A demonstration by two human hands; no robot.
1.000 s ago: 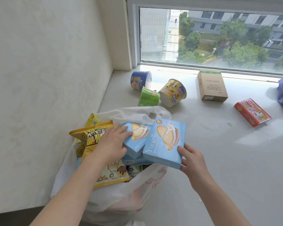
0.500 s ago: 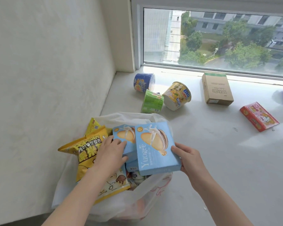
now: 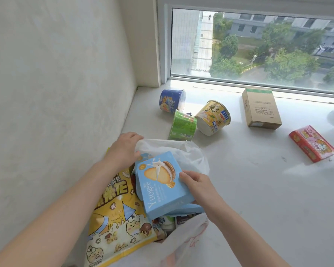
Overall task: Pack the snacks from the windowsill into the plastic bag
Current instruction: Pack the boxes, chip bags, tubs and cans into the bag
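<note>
- Right hand (image 3: 199, 187) grips box (image 3: 162, 185) over bag (image 3: 191, 157) mouth; long axis roughly 11–5 o'clock.
- Left hand (image 3: 123, 149), at box's 11 o'clock, apparently pinches bag rim.
- Cups (image 3: 182, 125) on the windowsill at 12.

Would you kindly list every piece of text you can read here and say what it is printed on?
"Yuogee": light blue cardboard biscuit box.
"BIG": yellow paper tub lying on its side.
Too small or blurred: print on the yellow popcorn bag, brown cardboard box, red flat box, blue tub, green tub.
</note>
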